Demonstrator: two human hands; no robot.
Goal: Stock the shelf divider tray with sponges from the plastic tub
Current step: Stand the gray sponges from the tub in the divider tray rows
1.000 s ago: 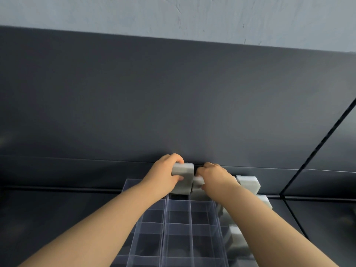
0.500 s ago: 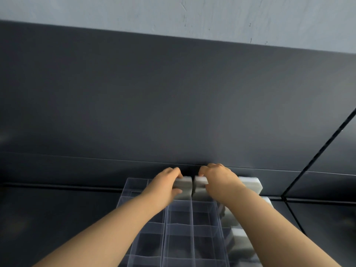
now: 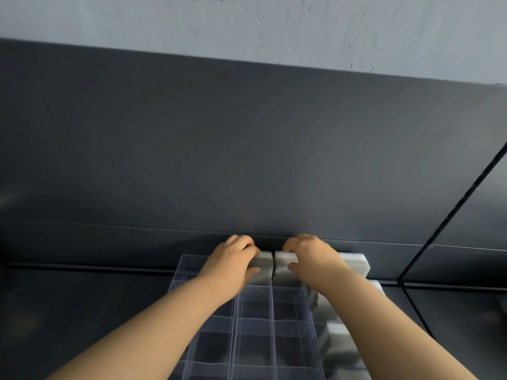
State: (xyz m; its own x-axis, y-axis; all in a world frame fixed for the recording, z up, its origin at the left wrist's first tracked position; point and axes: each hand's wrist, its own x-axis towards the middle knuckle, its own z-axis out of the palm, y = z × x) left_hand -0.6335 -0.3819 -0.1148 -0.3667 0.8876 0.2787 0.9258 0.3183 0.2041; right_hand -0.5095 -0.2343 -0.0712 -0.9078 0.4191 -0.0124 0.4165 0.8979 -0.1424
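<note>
A clear divider tray (image 3: pixel 255 325) with several square compartments lies on the dark shelf below me. My left hand (image 3: pixel 233 263) grips a grey-white sponge (image 3: pixel 263 263) set in a back-row compartment. Beside it, my right hand (image 3: pixel 312 260) holds a second sponge (image 3: pixel 284 260) in the neighbouring back compartment. The two sponges stand side by side, almost touching. More white sponges (image 3: pixel 354 263) fill the tray's right column, partly hidden by my right forearm. The plastic tub is out of view.
A dark back panel (image 3: pixel 247 160) rises right behind the tray, under a pale wall. A dark seam (image 3: pixel 450 215) runs diagonally at the right. The dark shelf surface (image 3: pixel 82 311) stretches to the left of the tray.
Both hands have gone down with their sponges, from above the tray's back edge into the back-row compartments. The left sponge has dropped the most.
</note>
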